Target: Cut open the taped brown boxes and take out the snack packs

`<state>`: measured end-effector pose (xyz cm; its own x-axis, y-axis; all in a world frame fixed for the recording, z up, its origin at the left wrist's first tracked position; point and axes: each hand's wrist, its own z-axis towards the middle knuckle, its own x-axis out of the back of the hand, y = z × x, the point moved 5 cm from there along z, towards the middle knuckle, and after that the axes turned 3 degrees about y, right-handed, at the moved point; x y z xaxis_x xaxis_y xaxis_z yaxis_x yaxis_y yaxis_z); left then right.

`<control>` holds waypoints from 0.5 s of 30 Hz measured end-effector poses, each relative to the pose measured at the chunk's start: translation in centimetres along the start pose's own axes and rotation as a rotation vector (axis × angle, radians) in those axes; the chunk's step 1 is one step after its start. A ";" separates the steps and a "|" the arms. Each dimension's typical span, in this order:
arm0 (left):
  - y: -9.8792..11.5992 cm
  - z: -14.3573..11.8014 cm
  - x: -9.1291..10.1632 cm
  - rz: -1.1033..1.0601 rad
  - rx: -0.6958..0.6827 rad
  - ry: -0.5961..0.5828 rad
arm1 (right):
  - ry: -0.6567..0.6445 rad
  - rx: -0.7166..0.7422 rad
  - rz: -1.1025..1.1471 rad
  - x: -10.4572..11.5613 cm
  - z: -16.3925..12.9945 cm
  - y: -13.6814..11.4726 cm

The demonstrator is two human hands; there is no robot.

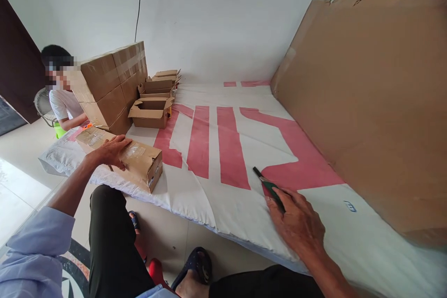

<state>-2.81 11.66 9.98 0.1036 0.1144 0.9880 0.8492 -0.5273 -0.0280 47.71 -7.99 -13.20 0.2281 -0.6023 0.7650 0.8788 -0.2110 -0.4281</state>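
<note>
My left hand (113, 150) lies on top of a long, taped cardboard box (145, 159), its fingers spread over the lid rather than wrapped around it. The box rests near the front edge of the cloth-covered table. To the right, my right hand (300, 221) is closed around a dark green utility knife (274, 188). The knife's black tip points up and left, just over the red and white cloth (209, 205). My palm and fingers hide part of its handle.
A stack of taped cartons (108, 84) stands at the left, with a person in a white shirt (64, 104) behind it. Open small boxes (150, 118) line the stack's right side. A large cardboard carton (370, 102) fills the right.
</note>
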 end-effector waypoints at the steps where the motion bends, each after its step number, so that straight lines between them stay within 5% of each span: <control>1: 0.5 0.0 0.0 0.005 -0.008 0.022 | 0.003 -0.006 0.007 0.0 0.0 0.0; 10: 12.1 -3.0 -1.9 -0.121 -0.096 0.287 | 0.018 0.013 0.025 -0.1 -0.2 0.4; 12: 13.1 -3.5 -2.3 -0.323 -0.122 0.348 | 0.017 0.011 0.023 -0.1 -0.2 0.5; 15: 11.6 -3.6 -3.1 -0.695 -0.027 0.430 | 0.019 0.002 0.038 -0.3 -0.1 0.8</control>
<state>4.89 2.19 7.17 -0.6544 0.0926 0.7504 0.6332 -0.4753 0.6108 48.33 -8.10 -13.84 0.2538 -0.6242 0.7389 0.8704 -0.1858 -0.4559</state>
